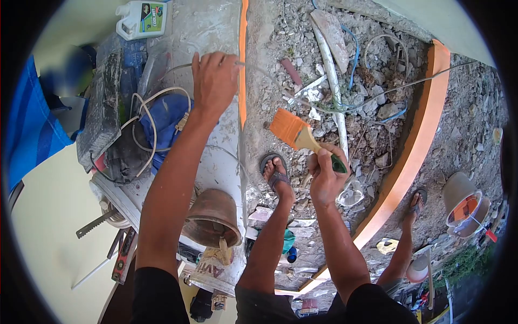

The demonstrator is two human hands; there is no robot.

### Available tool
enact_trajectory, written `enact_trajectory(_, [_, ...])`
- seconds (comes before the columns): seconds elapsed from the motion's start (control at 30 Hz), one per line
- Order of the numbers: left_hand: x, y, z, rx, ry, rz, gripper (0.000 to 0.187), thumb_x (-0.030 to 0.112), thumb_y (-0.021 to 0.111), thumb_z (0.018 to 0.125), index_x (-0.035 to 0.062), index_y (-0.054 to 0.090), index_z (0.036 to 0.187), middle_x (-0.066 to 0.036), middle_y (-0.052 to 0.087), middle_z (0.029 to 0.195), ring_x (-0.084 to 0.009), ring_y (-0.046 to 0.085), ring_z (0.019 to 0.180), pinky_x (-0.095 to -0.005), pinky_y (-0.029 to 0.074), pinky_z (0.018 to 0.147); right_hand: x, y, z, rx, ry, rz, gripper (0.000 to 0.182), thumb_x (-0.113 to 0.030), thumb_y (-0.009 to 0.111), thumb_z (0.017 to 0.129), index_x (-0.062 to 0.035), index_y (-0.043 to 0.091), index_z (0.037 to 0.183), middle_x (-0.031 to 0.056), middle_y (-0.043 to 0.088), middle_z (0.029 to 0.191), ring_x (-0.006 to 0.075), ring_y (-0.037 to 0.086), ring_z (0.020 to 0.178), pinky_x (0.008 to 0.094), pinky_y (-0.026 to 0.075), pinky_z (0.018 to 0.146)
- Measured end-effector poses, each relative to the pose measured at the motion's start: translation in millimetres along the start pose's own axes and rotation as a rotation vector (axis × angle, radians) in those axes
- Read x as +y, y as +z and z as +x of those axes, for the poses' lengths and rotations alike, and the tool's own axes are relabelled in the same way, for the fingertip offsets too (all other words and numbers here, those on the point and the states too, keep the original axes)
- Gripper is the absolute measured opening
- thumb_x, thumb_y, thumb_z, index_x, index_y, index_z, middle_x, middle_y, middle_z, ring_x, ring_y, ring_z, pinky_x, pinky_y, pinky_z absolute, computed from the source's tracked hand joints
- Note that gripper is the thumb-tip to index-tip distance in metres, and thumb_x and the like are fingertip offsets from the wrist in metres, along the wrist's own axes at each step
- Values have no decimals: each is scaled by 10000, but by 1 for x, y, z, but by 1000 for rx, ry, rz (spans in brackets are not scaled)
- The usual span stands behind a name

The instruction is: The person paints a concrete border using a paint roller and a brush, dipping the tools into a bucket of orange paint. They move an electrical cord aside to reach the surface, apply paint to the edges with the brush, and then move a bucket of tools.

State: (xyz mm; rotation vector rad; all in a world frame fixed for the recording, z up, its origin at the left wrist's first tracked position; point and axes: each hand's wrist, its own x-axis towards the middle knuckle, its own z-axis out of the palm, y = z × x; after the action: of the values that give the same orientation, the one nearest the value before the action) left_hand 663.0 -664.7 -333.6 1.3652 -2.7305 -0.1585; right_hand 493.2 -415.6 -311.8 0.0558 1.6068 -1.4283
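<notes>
My right hand (328, 175) is closed around the handle of a paintbrush (294, 132), whose wide bristles are coated in orange paint and point up and left. My left hand (216, 81) is closed on a thin grey cable (260, 70) that runs out on both sides of it, above the pale ledge (216, 143). Just right of that hand, an orange-painted strip (243, 65) follows the ledge's edge. Across the rubble, a curved border (413, 156) has an orange top, and the cable passes over its far end.
On the ledge are a white coolant jug (143, 20), a blue cloth bundle (167, 121) with a pale cord, and a tipped brown bucket (213, 216). Broken stones and a long white pipe (330, 70) lie between the ledge and border. A paint bucket (463, 200) stands at right.
</notes>
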Motion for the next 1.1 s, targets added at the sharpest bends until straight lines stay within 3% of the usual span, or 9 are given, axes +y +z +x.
enact_trajectory(0.07, [-2, -6, 24, 103, -9, 1, 141, 161, 707, 860, 91, 691, 981, -102, 631, 944, -329, 581, 969, -516, 389, 1012, 4, 5, 8, -45, -71, -13, 187, -125, 629, 941, 41, 617, 1026, 74, 620, 747, 100, 535, 555, 216, 407, 482])
enact_trajectory(0.23, [-12, -27, 9, -339, 5, -134, 141, 128, 728, 820, 66, 677, 937, -141, 620, 890, -364, 574, 905, -488, 408, 932, -46, 58, 68, -16, -272, 202, 141, -99, 604, 945, 28, 622, 1002, 35, 587, 706, 66, 496, 568, 226, 361, 467])
enact_trajectory(0.33, [-6, -32, -33, -364, 55, -112, 157, 109, 745, 787, 66, 681, 924, -139, 612, 889, -357, 577, 935, -503, 396, 998, -55, 114, 130, -78, -290, 242, 169, -108, 626, 940, 31, 651, 1032, 42, 585, 710, 92, 551, 589, 249, 511, 532])
enact_trajectory(0.37, [-3, -33, -46, -344, 50, -130, 160, 98, 750, 776, 70, 684, 919, -128, 609, 894, -348, 577, 956, -516, 372, 1046, -51, 131, 153, -105, -272, 176, 215, -101, 649, 926, 69, 653, 1058, 113, 670, 800, 146, 625, 624, 275, 507, 545])
enact_trajectory(0.57, [5, -38, -86, -317, -18, -204, 174, 68, 760, 756, 85, 689, 914, -86, 593, 907, -299, 571, 1008, -561, 285, 1161, -18, 219, 247, -160, -352, 24, 235, -103, 665, 887, 66, 674, 1051, 118, 682, 772, 173, 656, 607, 300, 559, 566])
enact_trajectory(0.73, [-1, -43, -91, -303, -26, -232, 180, 60, 761, 752, 85, 689, 915, -79, 584, 915, -282, 569, 1004, -568, 280, 1166, -9, 251, 269, -54, -505, -198, 243, -205, 678, 832, 1, 739, 944, 136, 702, 694, 185, 687, 585, 326, 553, 621])
enact_trajectory(0.87, [-3, -42, -91, -295, -21, -250, 178, 56, 758, 751, 82, 693, 915, -78, 584, 918, -280, 570, 1003, -561, 282, 1168, 1, 264, 286, -28, -561, -354, 248, -247, 676, 811, -55, 768, 938, 164, 733, 791, 288, 722, 755, 364, 556, 763])
enact_trajectory(0.97, [-4, -43, -91, -296, -23, -262, 170, 56, 756, 753, 80, 697, 911, -79, 584, 918, -278, 571, 1002, -554, 282, 1171, 4, 258, 272, -77, -478, -387, 256, -262, 670, 799, -67, 774, 927, 168, 739, 829, 318, 722, 813, 375, 547, 813])
enact_trajectory(1.1, [-2, -44, -92, -301, -23, -256, 155, 57, 753, 756, 75, 701, 902, -81, 585, 918, -278, 572, 1000, -552, 279, 1175, 9, 231, 238, -153, -445, -487, 269, -269, 661, 801, -54, 770, 920, 178, 737, 834, 316, 726, 801, 372, 553, 789])
